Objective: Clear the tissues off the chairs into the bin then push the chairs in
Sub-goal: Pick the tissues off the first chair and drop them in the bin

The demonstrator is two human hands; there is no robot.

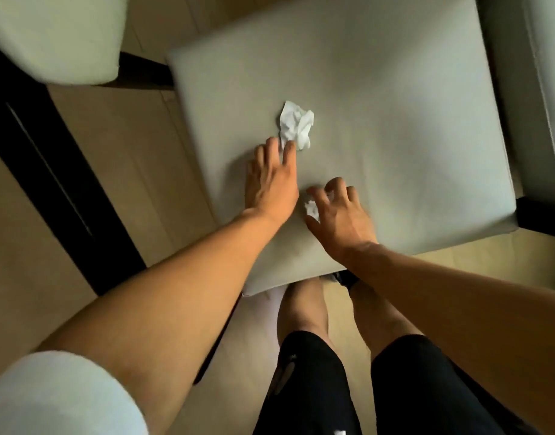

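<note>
A grey padded chair seat fills the middle of the view. A crumpled white tissue lies on it. My left hand lies flat on the seat, fingers straight, fingertips touching the tissue's near edge. My right hand is just to the right, fingers curled over a smaller crumpled tissue that shows under the thumb side. No bin is in view.
A second pale chair seat sits at the top left beside a dark table leg or frame. The chair's backrest rises at the right. My legs stand on the wooden floor at the seat's front edge.
</note>
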